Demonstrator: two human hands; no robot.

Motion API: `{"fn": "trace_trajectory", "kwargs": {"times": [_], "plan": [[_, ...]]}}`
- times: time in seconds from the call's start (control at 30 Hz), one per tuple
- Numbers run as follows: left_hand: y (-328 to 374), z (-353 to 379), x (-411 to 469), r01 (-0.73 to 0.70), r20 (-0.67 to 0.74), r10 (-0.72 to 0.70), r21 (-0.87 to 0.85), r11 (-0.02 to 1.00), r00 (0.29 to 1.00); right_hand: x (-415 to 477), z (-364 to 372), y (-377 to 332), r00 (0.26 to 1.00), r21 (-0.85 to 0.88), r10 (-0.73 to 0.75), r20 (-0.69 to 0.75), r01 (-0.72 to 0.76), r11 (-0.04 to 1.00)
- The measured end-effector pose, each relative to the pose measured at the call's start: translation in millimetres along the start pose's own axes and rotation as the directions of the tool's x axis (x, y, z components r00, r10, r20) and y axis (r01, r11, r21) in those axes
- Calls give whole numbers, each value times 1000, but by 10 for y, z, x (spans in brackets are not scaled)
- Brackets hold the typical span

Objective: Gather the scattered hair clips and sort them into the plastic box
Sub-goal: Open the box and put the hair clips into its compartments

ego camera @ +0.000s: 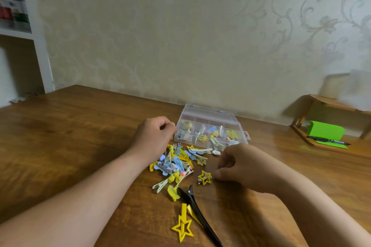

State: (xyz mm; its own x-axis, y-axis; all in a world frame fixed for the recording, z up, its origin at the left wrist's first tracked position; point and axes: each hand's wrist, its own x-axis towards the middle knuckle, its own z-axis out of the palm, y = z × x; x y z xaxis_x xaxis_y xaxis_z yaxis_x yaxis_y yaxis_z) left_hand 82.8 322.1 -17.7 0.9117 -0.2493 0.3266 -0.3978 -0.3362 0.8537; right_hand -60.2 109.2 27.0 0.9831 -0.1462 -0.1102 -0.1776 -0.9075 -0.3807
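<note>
A clear plastic box (239,124) with compartments stands open near the wall and holds several clips. In front of it a pile of blue, yellow and cream hair clips (176,164) lies on the wooden table (80,136). My left hand (154,134) hovers with curled fingers between the pile and the box's left front corner; whether it holds anything is hidden. My right hand (239,164) rests on the table with curled fingers, its thumb tip right beside a yellow star clip (204,177). A long black clip (198,210) and a yellow star clip with a long bar (183,224) lie nearer to me.
A wooden desk organiser (313,142) stands at the right with green paper (325,132) and a black pen (329,143). A white shelf unit (38,46) rises at the far left. The patterned wall runs along the table's far edge.
</note>
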Motion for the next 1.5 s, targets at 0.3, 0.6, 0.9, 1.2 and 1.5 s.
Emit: {"fn": "trace_trajectory", "kwargs": {"times": [0.3, 0.6, 0.9, 1.2, 1.5], "plan": [[-73, 42, 46, -33, 9, 33, -9, 999, 999, 30, -193, 138, 990, 226, -6, -142, 38, 973], [-99, 46, 53, -30, 0, 30, -31, 999, 1000, 716, -441, -181, 972, 229, 4, -235, 52, 972], [-64, 28, 31, -28, -3, 28, -40, 999, 1000, 1094, -323, -251, 997, 74, 46, -61, -41, 996], [-32, 13, 15, -41, -13, 41, -5, 999, 999, 1090, -286, -320, 996, 16, 75, -47, -75, 997], [-30, 17, 12, -41, -11, 41, -2, 999, 999, 1081, -282, -353, 995, -49, 78, -61, -81, 995]]}}
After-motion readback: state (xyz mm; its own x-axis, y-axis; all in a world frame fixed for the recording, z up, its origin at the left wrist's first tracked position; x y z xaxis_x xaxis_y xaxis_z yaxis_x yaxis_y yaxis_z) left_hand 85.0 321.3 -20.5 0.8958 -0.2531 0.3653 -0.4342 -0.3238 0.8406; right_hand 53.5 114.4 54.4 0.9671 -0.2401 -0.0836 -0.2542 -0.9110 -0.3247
